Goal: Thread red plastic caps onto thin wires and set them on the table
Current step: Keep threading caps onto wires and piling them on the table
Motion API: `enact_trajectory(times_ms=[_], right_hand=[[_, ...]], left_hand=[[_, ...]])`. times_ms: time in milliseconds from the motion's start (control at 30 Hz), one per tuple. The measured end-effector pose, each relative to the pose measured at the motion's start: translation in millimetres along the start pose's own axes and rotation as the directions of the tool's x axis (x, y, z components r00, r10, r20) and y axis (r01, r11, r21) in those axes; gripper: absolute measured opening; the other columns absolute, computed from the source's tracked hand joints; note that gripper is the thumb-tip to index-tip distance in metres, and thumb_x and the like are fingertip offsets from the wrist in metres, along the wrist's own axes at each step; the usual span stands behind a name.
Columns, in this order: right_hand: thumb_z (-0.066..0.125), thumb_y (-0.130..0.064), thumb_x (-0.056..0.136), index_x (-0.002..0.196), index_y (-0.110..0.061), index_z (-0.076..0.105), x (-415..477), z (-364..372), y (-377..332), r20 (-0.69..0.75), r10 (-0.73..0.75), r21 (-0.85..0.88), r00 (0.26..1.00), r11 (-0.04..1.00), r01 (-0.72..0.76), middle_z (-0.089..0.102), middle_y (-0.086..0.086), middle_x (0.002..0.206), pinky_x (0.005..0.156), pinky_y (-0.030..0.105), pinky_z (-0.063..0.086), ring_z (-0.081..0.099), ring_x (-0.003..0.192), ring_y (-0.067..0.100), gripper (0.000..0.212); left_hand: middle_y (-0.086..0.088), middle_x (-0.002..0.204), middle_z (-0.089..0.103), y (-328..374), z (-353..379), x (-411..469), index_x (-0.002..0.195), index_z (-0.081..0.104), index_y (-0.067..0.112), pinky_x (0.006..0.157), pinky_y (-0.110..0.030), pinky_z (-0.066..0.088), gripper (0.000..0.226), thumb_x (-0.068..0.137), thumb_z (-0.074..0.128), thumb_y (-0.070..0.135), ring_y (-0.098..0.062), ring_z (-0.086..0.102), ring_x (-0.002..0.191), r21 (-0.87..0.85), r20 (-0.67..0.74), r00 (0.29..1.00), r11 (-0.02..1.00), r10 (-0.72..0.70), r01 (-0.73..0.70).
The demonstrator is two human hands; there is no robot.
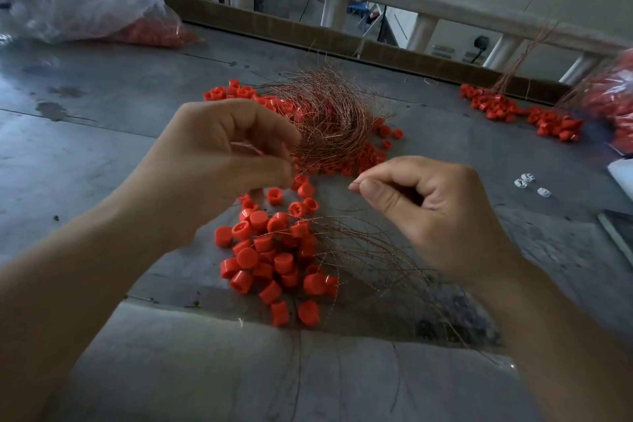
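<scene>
Curled fingers of the left hand (219,161) hide what it pinches; any wire pinched by the right hand (421,205) is too thin to see. The right-edge bag of red caps (613,103) is blurred and cropped.

Red caps (274,260): smooth moulded plastic with a slight sheen. Thin wires (329,116): copper-coloured metal, glinting. Grey table (102,106): dull, stained and scuffed sheet, metal by its look. Clear bag (85,7): crinkled, glossy plastic film.
</scene>
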State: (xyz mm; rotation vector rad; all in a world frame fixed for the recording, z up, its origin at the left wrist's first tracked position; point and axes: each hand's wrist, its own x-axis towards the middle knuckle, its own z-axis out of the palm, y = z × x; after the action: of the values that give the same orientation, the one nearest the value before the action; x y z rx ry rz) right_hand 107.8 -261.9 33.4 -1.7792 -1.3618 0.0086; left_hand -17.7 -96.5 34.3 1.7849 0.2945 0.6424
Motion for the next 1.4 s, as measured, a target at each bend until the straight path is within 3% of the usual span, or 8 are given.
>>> enact_trajectory(times_ms=[133,233,633,900,1000,1133,1300,1400], right_hand=[[0.064,-0.021,0.082,0.08,-0.015,0.074,-0.5,-3.3,7.9,0.153,0.052,-0.143,0.987,0.989,-0.03,0.06,-0.008,0.07,0.059,0.012,0.041,0.056,0.069,0.006,0.012],[0.067,-0.017,0.082,0.081,-0.017,0.074,0.0,-5.0,10.8,0.233,0.089,-0.211,0.968,0.977,-0.039,0.059,-0.005,0.073,0.063,0.015,0.042,0.054,0.072,0.008,0.007],[0.065,-0.032,0.08,0.084,-0.019,0.073,1.3,-3.7,9.8,0.245,0.116,-0.242,0.963,0.969,-0.055,0.06,-0.004,0.077,0.066,0.019,0.042,0.053,0.074,0.007,0.017],[0.049,-0.056,0.071,0.084,-0.022,0.072,2.2,-6.7,7.6,0.215,0.112,-0.217,0.97,0.974,-0.064,0.062,-0.006,0.078,0.067,0.02,0.044,0.055,0.074,0.006,0.044],[0.049,-0.055,0.071,0.083,-0.021,0.073,3.0,-7.7,7.8,0.187,0.102,-0.222,0.977,0.973,-0.059,0.062,-0.007,0.077,0.066,0.017,0.043,0.056,0.073,0.005,0.043],[0.051,-0.052,0.072,0.081,-0.023,0.073,3.2,-7.6,7.7,0.148,0.101,-0.235,0.984,0.97,-0.064,0.061,-0.01,0.074,0.064,0.014,0.043,0.057,0.07,0.004,0.038],[0.051,-0.049,0.074,0.079,-0.021,0.073,4.8,-8.1,8.4,0.104,0.101,-0.251,0.99,0.965,-0.072,0.062,-0.012,0.074,0.063,0.014,0.043,0.057,0.069,0.004,0.036],[0.059,-0.041,0.078,0.079,-0.018,0.072,5.6,-8.5,9.8,0.049,0.108,-0.261,0.993,0.961,-0.091,0.064,-0.01,0.073,0.064,0.014,0.044,0.058,0.068,0.003,0.026]], left_hand=[[0.017,0.066,0.068,-9.2,4.3,-0.1,0.077,0.067,0.041,0.061,-0.02,0.052,0.032,0.052,0.071,0.02,-0.002,0.064,0.057,0.309,0.059,0.997,0.951,-0.042,0.022],[0.025,0.065,0.066,-12.1,6.0,0.0,0.061,0.065,0.04,0.055,-0.004,0.043,0.03,0.056,0.077,0.014,0.009,0.06,0.055,0.422,0.122,0.992,0.906,-0.039,-0.016],[0.032,0.064,0.062,-7.8,7.2,-0.1,0.061,0.063,0.04,0.053,0.002,0.036,0.008,0.054,0.064,0.043,0.014,0.056,0.055,0.448,0.106,0.994,0.893,-0.012,-0.037],[0.005,0.073,0.067,-18.1,-13.3,19.9,0.075,0.066,0.032,0.051,-0.013,0.042,0.017,0.078,0.068,0.016,-0.003,0.054,0.053,0.429,-0.294,0.954,0.9,0.055,0.08],[-0.006,0.098,0.066,-29.1,-20.5,31.6,0.104,0.067,0.02,0.071,-0.027,0.043,0.021,0.086,0.059,0.011,-0.016,0.056,0.074,0.536,-0.381,0.923,0.826,0.054,0.173],[-0.014,0.131,0.048,-47.6,-25.0,44.2,0.133,0.048,0.013,0.098,-0.037,0.036,0.042,0.092,0.05,0.007,-0.029,0.047,0.117,0.669,-0.31,0.95,0.705,-0.022,0.235],[-0.003,0.148,0.034,-62.0,-26.9,48.4,0.138,0.041,0.015,0.113,-0.033,0.021,0.045,0.095,0.043,0.005,-0.022,0.027,0.137,0.735,-0.138,0.986,0.658,-0.091,0.164],[-0.003,0.141,0.044,-63.0,-27.5,45.7,0.13,0.053,0.012,0.112,-0.035,0.025,0.04,0.093,0.045,0.0,-0.023,0.037,0.133,0.736,-0.08,0.996,0.672,-0.044,0.089]])
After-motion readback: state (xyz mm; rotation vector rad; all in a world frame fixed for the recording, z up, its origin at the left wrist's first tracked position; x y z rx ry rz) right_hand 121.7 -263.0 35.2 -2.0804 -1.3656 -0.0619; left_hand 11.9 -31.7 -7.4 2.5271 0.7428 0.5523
